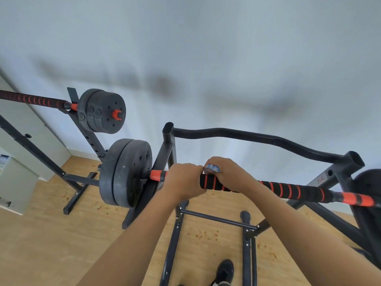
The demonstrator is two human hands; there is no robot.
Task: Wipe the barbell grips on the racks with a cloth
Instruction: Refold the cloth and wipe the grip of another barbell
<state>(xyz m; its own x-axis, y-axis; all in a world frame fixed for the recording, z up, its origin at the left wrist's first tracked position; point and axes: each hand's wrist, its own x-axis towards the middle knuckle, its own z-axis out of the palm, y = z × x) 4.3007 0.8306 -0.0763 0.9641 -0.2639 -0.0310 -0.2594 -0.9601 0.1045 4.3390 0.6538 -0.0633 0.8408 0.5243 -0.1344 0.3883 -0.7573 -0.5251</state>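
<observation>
Two hands on one barbell (348,198)

Left hand (183,179) grips the barbell near the plates (125,172); right hand (225,175) curls over the black-and-red foam grip (288,189), bunching a blue-white cloth (213,168) against it. The barbell rests across a black rack (257,139).

Bright, even daylight, with wide-angle warp at the edges.

Soft, diffuse light fills the room with no glare. Only faint, smeared shadows lie across the pale wall (274,106). Detail is crispest mid-frame on the near barbell (288,189) and the cloth (213,168). It softens toward the left edge, where the far barbell (33,99) blurs. The rack posts (90,137) lean and the floor (51,234) tilts with the lens.
</observation>
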